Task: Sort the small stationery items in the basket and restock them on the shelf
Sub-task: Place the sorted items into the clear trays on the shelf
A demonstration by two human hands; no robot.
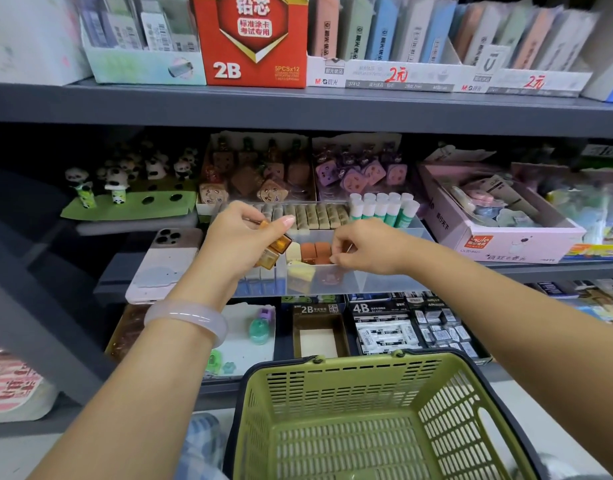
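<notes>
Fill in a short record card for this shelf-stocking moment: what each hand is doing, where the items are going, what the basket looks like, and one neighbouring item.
left hand: holds small orange blocks
right hand: pinches something small at the clear tray, item unclear
tray contents: brown and cream blocks
green basket: below the hands, no items visible inside
neighbouring item: phone lying left of the tray
</notes>
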